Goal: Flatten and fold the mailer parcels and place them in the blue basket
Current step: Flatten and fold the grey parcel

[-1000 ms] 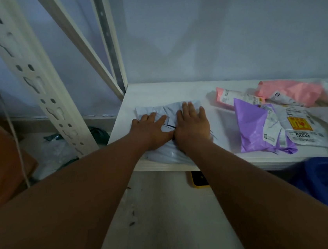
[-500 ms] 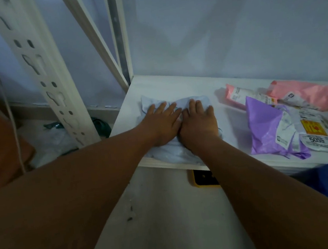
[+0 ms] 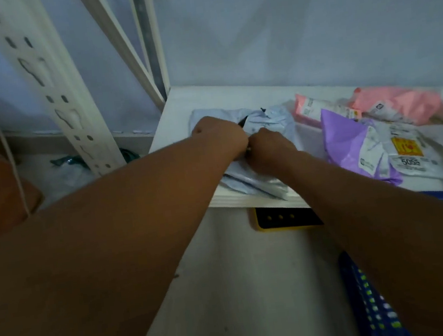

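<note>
Where the view is nearest, at the lower right below the shelf (image 3: 179,100), the blue basket (image 3: 374,305) is seen, partly hidden by the right forearm. Just under the shelf's front edge a yellow-and-black object (image 3: 284,217) is seen. At the front left corner of the shelf the pale blue mailer (image 3: 252,183) is laid crumpled, its near edge reaching the front edge. It is gripped by both hands: the left hand (image 3: 219,137) and the right hand (image 3: 270,148) are held knuckles up and touching, with fingers curled into a raised fold at the mailer's middle. Toward the right edge, a purple mailer (image 3: 347,139) is overlapped by a white labelled mailer (image 3: 412,157). Farther back, two pink mailers (image 3: 401,106) are laid near the rear edge. Beyond the left corner, the white rack upright (image 3: 47,77) is seen.
</note>
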Demonstrator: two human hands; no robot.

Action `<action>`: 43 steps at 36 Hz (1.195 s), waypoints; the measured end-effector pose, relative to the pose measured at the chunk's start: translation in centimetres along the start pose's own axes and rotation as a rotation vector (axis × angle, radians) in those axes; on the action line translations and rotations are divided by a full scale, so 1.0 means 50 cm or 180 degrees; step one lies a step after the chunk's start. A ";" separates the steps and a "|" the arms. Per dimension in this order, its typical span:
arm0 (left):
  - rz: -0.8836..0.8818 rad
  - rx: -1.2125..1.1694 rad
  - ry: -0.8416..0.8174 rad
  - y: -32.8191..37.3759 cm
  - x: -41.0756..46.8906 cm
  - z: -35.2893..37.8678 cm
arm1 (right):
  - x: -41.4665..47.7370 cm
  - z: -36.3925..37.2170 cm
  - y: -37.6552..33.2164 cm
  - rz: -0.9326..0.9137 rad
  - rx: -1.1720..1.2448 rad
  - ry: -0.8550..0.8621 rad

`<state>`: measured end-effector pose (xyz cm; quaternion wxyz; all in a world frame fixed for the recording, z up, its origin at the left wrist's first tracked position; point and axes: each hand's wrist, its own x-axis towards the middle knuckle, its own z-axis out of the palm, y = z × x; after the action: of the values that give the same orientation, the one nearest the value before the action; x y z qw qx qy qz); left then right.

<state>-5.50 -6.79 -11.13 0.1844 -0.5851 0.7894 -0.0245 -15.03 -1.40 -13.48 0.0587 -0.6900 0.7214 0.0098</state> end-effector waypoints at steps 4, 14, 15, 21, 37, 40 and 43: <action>0.0094 -0.0099 0.1018 -0.007 -0.001 0.030 | -0.008 0.023 0.009 0.0274 0.0106 0.0538; 0.1005 -0.1158 0.1456 -0.019 -0.009 0.181 | -0.018 0.093 0.029 0.0373 0.0417 0.0797; 0.0999 -0.1132 0.1430 -0.019 -0.010 0.186 | -0.021 0.102 0.030 0.0372 0.0449 0.0808; 0.0971 -0.1045 0.1177 -0.015 -0.018 0.189 | -0.021 0.105 0.033 0.0433 0.0366 0.0619; 0.1813 -0.1389 0.1546 -0.012 -0.019 0.181 | -0.021 0.112 0.036 0.0352 0.0380 0.0636; 0.1756 -0.1353 0.1357 -0.015 -0.016 0.180 | -0.024 0.115 0.031 0.0261 0.0538 0.1278; 0.1793 -0.1324 0.1091 -0.018 -0.015 0.178 | -0.033 0.116 0.022 0.0240 0.0483 0.1923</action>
<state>-1.67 -4.80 -18.98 -0.0732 -0.3578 0.9265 0.0903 -15.65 0.83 -19.14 -0.1074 -0.6281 0.7299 -0.2473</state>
